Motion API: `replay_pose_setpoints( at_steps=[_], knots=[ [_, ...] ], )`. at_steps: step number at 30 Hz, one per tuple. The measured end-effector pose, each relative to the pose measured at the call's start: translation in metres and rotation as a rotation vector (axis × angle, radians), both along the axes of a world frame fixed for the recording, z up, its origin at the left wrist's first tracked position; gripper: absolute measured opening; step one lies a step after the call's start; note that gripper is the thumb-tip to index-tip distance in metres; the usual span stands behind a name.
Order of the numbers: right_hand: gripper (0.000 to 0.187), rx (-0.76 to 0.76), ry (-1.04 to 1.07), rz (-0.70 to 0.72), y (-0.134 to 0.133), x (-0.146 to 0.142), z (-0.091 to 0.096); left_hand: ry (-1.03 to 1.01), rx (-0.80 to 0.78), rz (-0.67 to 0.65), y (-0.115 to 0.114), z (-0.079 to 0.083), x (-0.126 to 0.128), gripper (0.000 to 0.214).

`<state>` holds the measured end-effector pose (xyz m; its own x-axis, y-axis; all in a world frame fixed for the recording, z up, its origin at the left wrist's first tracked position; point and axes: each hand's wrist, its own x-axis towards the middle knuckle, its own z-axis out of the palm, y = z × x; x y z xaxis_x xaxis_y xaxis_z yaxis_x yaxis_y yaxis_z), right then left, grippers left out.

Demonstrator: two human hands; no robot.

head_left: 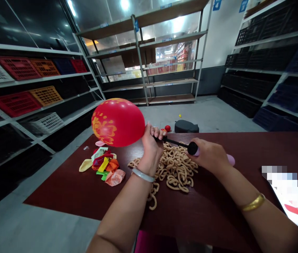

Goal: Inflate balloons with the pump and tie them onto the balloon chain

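Note:
A red balloon (117, 122) with an orange print is blown up and floats above the dark red table (67, 189). My left hand (152, 140) is closed around its neck where it meets the black nozzle of a hand pump (176, 143). My right hand (209, 155) is wrapped round the pump's pink body, whose end sticks out to the right. Under both hands lies a heap of tan chain links (173, 168). A pile of flat, uninflated balloons (104, 166) in several colours lies left of it.
Metal shelving with red, orange and white crates (17, 102) lines the left wall; dark crates fill the right-hand shelves. A black bag (186, 126) and a small red ball (167, 128) sit on the floor beyond the table. A blurred item (291, 191) lies at the table's right.

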<state>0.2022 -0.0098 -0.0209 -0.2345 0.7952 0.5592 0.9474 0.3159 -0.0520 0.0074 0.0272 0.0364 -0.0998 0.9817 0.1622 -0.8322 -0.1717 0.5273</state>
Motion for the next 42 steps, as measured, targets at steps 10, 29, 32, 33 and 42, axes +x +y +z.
replay_pose_setpoints(
  at_steps=[10,29,32,33,42],
  knots=[
    [0.035,-0.004,0.009,0.030,-0.013,-0.015,0.013,0.042,0.005,-0.218,-0.027,-0.033,0.061,0.045],
    [0.039,-0.024,0.012,0.044,0.001,0.003,0.002,-0.050,0.052,0.045,-0.005,0.015,-0.018,0.046],
    [0.040,0.003,0.014,0.028,-0.001,0.001,0.002,-0.051,0.077,0.007,-0.010,0.004,0.005,0.046],
    [0.040,0.011,0.017,0.027,-0.002,-0.001,0.002,-0.048,0.083,-0.016,-0.012,0.000,0.013,0.046],
    [0.036,-0.026,0.045,0.076,-0.014,-0.017,0.011,-0.007,0.045,-0.134,-0.033,-0.028,0.064,0.048]
  ],
)
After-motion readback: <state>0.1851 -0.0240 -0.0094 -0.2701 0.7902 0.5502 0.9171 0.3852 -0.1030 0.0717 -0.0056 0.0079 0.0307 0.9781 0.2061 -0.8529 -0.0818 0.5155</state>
